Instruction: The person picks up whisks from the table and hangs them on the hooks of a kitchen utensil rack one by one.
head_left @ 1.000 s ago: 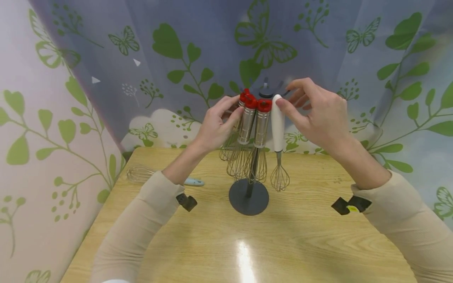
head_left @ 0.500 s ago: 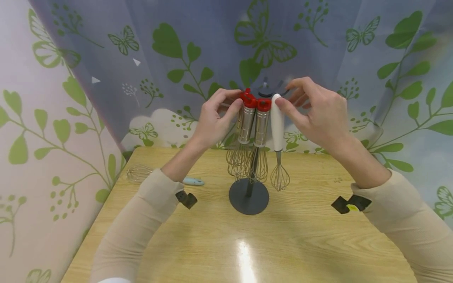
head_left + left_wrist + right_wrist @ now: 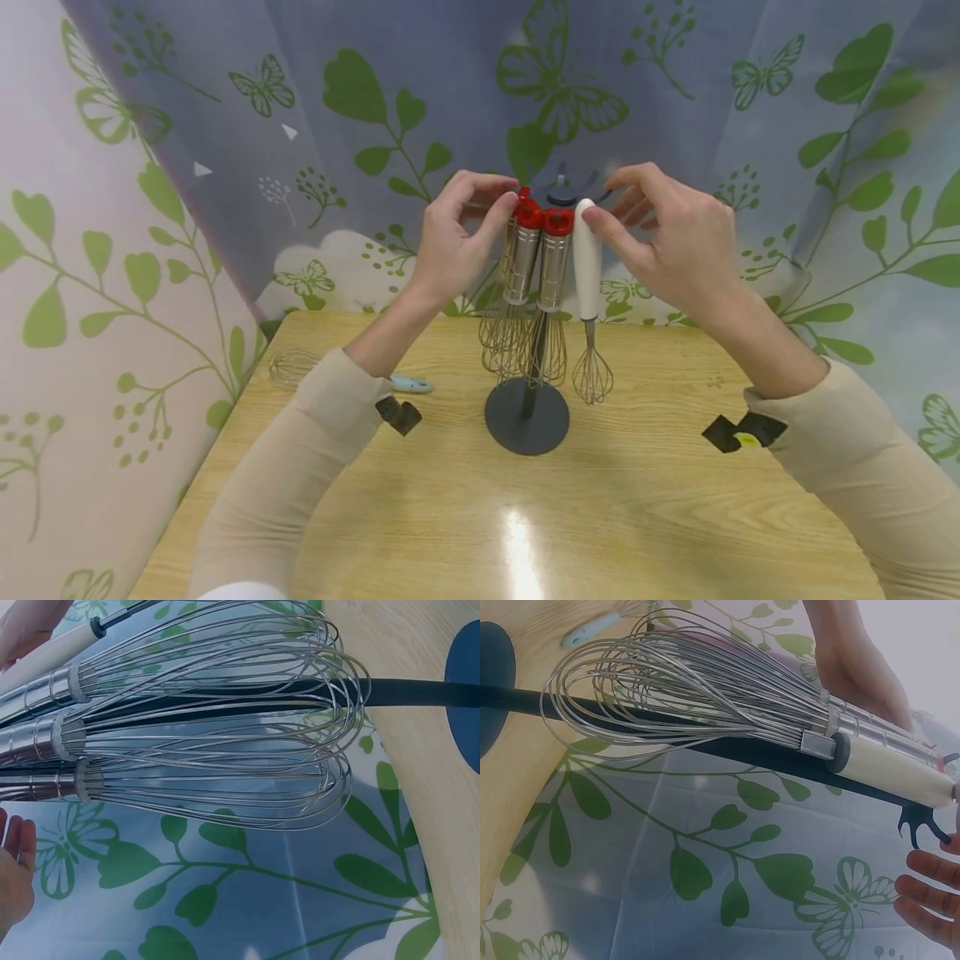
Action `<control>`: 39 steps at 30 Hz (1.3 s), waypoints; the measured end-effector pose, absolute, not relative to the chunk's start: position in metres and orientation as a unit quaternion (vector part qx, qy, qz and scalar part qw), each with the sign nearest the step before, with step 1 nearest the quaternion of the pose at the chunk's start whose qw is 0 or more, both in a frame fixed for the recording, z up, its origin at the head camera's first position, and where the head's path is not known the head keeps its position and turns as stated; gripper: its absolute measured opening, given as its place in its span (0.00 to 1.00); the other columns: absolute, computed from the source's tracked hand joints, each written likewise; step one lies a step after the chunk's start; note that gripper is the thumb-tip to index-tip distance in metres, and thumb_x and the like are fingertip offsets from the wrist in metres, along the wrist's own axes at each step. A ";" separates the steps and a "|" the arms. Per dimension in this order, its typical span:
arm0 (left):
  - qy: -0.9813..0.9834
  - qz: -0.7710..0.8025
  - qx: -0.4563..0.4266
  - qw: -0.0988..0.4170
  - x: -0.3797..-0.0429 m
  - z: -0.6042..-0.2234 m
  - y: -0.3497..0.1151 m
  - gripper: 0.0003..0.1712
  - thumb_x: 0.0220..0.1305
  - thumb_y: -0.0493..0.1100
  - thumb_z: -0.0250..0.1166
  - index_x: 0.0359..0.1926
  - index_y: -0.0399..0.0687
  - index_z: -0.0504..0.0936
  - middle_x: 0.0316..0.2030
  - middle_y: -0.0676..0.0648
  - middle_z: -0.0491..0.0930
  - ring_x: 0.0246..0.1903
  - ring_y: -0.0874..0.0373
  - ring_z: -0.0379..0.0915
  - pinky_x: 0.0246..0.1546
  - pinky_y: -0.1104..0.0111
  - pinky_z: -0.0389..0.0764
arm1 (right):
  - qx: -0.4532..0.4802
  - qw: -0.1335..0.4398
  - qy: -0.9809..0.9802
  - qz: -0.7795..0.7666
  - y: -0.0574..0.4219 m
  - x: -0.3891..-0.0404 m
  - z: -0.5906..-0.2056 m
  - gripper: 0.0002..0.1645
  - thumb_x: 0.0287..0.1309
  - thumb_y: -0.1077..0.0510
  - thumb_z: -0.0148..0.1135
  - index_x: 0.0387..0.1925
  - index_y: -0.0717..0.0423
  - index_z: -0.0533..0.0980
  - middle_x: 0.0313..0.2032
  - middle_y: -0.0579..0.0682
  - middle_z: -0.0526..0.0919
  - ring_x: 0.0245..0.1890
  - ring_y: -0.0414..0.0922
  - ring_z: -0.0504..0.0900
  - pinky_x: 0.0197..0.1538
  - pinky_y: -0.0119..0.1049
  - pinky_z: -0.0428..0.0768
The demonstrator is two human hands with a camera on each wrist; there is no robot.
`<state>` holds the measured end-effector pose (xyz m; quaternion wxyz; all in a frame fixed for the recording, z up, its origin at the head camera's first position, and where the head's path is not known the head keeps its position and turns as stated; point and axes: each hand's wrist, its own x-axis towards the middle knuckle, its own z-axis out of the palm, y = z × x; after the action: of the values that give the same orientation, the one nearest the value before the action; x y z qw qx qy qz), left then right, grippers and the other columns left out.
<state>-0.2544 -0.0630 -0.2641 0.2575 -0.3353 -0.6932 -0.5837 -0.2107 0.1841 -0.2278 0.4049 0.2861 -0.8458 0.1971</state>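
Observation:
Several wire whisks hang from the hooks of a dark rotating-style stand (image 3: 528, 417). At the left, my left hand (image 3: 450, 242) pinches with thumb and forefinger at the red top of a steel-handled whisk (image 3: 507, 250), partly hidden behind another red-topped whisk (image 3: 521, 267). A third red-topped whisk (image 3: 554, 267) hangs beside it. My right hand (image 3: 682, 233) holds the upper end of the white-handled whisk (image 3: 588, 267), thumb on the handle and forefinger by a hook. In the right wrist view, its other fingers (image 3: 930, 892) are spread apart, and the white handle (image 3: 892, 769) hangs below the hooks.
A whisk with a light blue handle (image 3: 412, 384) lies on the wooden table (image 3: 637, 483), partly behind my left forearm. A patterned curtain (image 3: 450, 83) with green leaves and butterflies stands behind the table, close to the stand's top.
The leftmost red-topped whisk has swung right, against the other whisks. My left hand has moved slightly up along its red top. My right hand stays in place.

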 end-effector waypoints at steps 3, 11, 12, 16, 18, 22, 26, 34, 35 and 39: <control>-0.690 -0.588 -0.334 0.259 -0.255 -0.263 -0.062 0.12 0.75 0.35 0.64 0.54 0.30 0.83 0.47 0.37 0.81 0.44 0.64 0.80 0.47 0.70 0.85 | 0.287 0.406 -0.845 0.197 0.184 -0.211 -0.228 0.46 0.73 0.23 0.47 0.51 0.62 0.79 0.32 0.58 0.91 0.26 0.55 0.89 0.26 0.44 0.77; -0.684 -0.583 -0.342 0.274 -0.255 -0.261 -0.062 0.10 0.75 0.34 0.64 0.50 0.29 0.84 0.46 0.36 0.81 0.42 0.65 0.79 0.45 0.72 0.83 | 0.278 0.416 -0.843 0.200 0.184 -0.210 -0.229 0.47 0.74 0.23 0.43 0.50 0.62 0.82 0.33 0.59 0.91 0.27 0.56 0.89 0.27 0.45 0.77; -0.683 -0.584 -0.342 0.275 -0.255 -0.261 -0.062 0.10 0.75 0.34 0.64 0.49 0.29 0.84 0.46 0.36 0.81 0.42 0.66 0.79 0.45 0.72 0.83 | 0.276 0.418 -0.842 0.201 0.183 -0.210 -0.229 0.47 0.74 0.22 0.42 0.49 0.61 0.82 0.32 0.59 0.91 0.27 0.56 0.89 0.27 0.44 0.77; -0.682 -0.585 -0.342 0.275 -0.256 -0.261 -0.062 0.09 0.75 0.34 0.64 0.49 0.29 0.84 0.45 0.36 0.80 0.42 0.67 0.78 0.45 0.72 0.83 | 0.265 0.425 -0.841 0.205 0.181 -0.208 -0.228 0.47 0.73 0.21 0.43 0.48 0.60 0.83 0.33 0.58 0.90 0.28 0.56 0.89 0.26 0.46 0.77; -0.682 -0.583 -0.344 0.276 -0.256 -0.261 -0.062 0.09 0.75 0.34 0.64 0.48 0.29 0.84 0.44 0.36 0.80 0.42 0.68 0.77 0.46 0.72 0.83 | 0.260 0.426 -0.842 0.205 0.180 -0.206 -0.227 0.47 0.72 0.21 0.44 0.48 0.59 0.83 0.33 0.58 0.90 0.29 0.56 0.89 0.26 0.46 0.77; -0.684 -0.579 -0.346 0.277 -0.258 -0.261 -0.064 0.09 0.75 0.34 0.64 0.48 0.30 0.84 0.44 0.36 0.81 0.42 0.66 0.77 0.47 0.71 0.84 | 0.251 0.421 -0.848 0.202 0.177 -0.205 -0.226 0.46 0.73 0.22 0.44 0.48 0.59 0.83 0.33 0.58 0.90 0.30 0.56 0.89 0.26 0.47 0.76; -0.685 -0.581 -0.343 0.275 -0.257 -0.260 -0.067 0.09 0.75 0.35 0.64 0.48 0.30 0.84 0.44 0.37 0.81 0.43 0.64 0.78 0.48 0.71 0.84 | 0.251 0.420 -0.849 0.200 0.175 -0.206 -0.225 0.42 0.74 0.24 0.47 0.48 0.58 0.83 0.34 0.58 0.90 0.31 0.55 0.89 0.26 0.45 0.75; -0.681 -0.586 -0.341 0.276 -0.253 -0.260 -0.071 0.08 0.74 0.34 0.64 0.47 0.29 0.84 0.43 0.37 0.81 0.42 0.65 0.77 0.49 0.69 0.84 | 0.259 0.428 -0.843 0.197 0.171 -0.208 -0.225 0.28 0.72 0.38 0.57 0.48 0.59 0.83 0.33 0.58 0.90 0.30 0.55 0.89 0.25 0.44 0.74; -0.680 -0.586 -0.342 0.277 -0.252 -0.260 -0.072 0.08 0.74 0.33 0.64 0.46 0.29 0.84 0.43 0.37 0.81 0.42 0.65 0.77 0.49 0.70 0.84 | 0.260 0.429 -0.842 0.197 0.171 -0.209 -0.226 0.28 0.72 0.39 0.57 0.48 0.59 0.83 0.33 0.57 0.90 0.30 0.55 0.89 0.25 0.44 0.73; -0.672 -0.587 -0.351 0.285 -0.250 -0.260 -0.074 0.08 0.74 0.32 0.64 0.46 0.28 0.83 0.42 0.36 0.80 0.41 0.66 0.77 0.48 0.71 0.84 | 0.261 0.432 -0.841 0.195 0.169 -0.210 -0.226 0.27 0.72 0.40 0.55 0.49 0.59 0.84 0.33 0.57 0.90 0.30 0.55 0.89 0.24 0.43 0.72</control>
<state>-0.2503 -0.0739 -0.2601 0.2847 -0.3507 -0.6721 -0.5866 -0.2103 0.1686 -0.2256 0.4316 0.2612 -0.8411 0.1950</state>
